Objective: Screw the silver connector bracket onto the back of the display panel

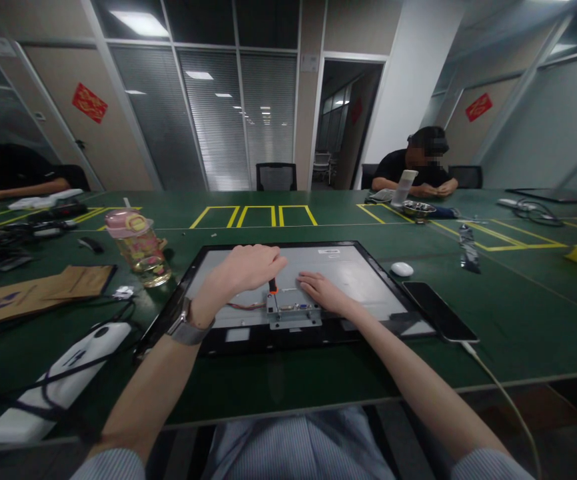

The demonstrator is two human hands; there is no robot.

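Note:
A flat display panel [358,273] with a black frame lies back side up on the green table in front of me. On its near half sits a metal bracket [294,319] carrying a board with ports, and a cable runs off to its left. My left hand [248,267] is closed around a screwdriver [273,287] with an orange and black handle. The shaft points down, upright, at the bracket's left end; its tip is too small to make out. Flat on the panel's silver back, right of the screwdriver, rests my right hand [324,292], fingers stretched out and holding nothing.
Left of the panel stand a pink-lidded cup [141,247], a brown paper bag [43,293] and a white power strip [63,380] with black cables. A charging phone [439,311] and a white earbud case [402,269] lie on the right. Two people sit across the table.

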